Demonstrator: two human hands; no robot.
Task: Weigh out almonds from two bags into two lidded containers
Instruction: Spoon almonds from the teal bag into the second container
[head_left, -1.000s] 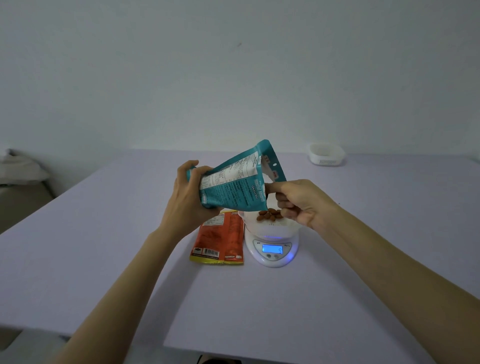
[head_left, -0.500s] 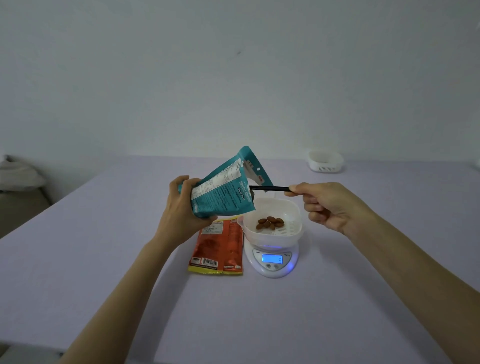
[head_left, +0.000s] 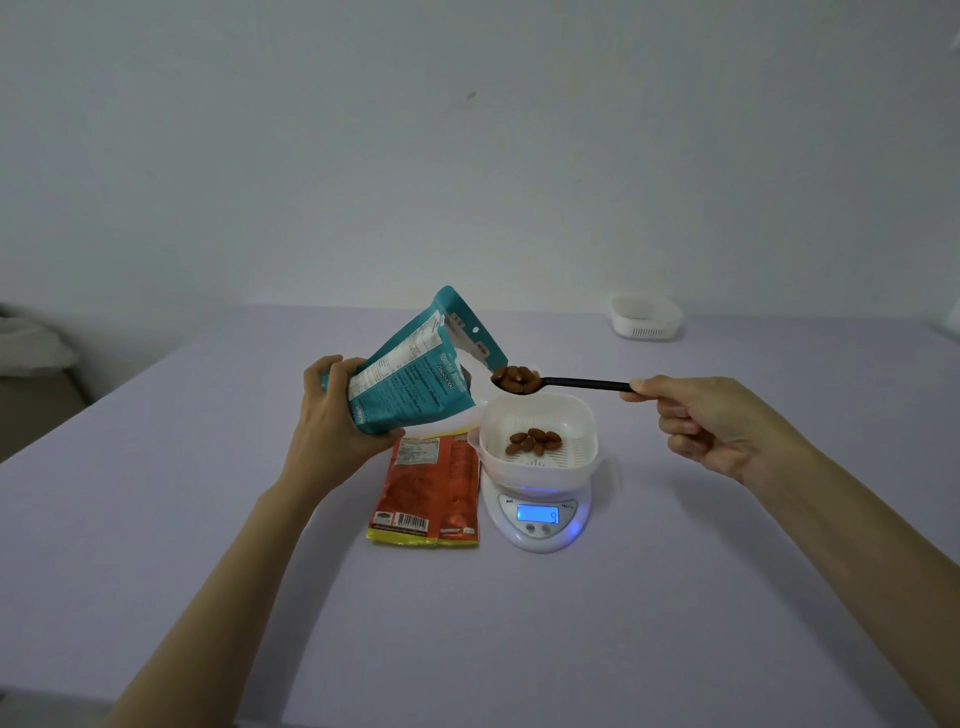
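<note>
My left hand (head_left: 332, 415) grips a teal almond bag (head_left: 415, 371), tilted with its open mouth to the right. A black spoon (head_left: 576, 383) is held by its handle end in my right hand (head_left: 711, 431); its bowl, heaped with almonds (head_left: 515, 379), hangs just outside the bag mouth, above a white container (head_left: 540, 457). That container sits on a white digital scale (head_left: 537, 519) with a lit blue display, and several almonds (head_left: 535, 441) lie in it. An orange almond bag (head_left: 428, 493) lies flat on the table left of the scale.
A second white container (head_left: 647, 317) stands at the far right of the lavender table (head_left: 467, 623), near the wall. The table's left edge drops off to a low surface with pale cloth (head_left: 31, 343).
My right hand pulled the spoon out of the teal bag to the right, and it now carries a heap of almonds. The left hand and bag lowered slightly.
</note>
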